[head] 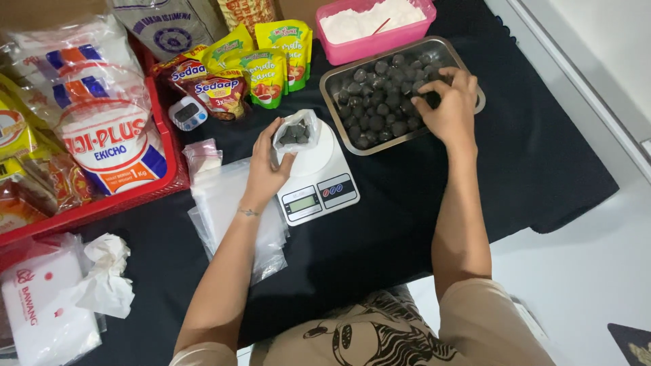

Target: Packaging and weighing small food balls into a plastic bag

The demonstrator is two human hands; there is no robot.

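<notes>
Dark balls, bag and scale

Dark round balls [380, 108] fill a steel tray [330, 80] on the black cloth [542, 163] — the right hand [449, 107] reaches in, fingers pinched on one. The left hand [268, 166] grips a small clear bag [296, 132] of balls, held open over the white kitchen scale [319, 183]. Spare bags [224, 203] lie just left — a pink tub of white powder [373, 26] sits behind.

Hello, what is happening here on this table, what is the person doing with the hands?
A person sits at a black cloth. The left hand holds open a small clear bag with a few dark round pieces inside, over a white kitchen scale. The right hand reaches into a metal tray full of the same dark balls, fingers closing on some. A stack of empty clear bags lies by the scale.
</notes>
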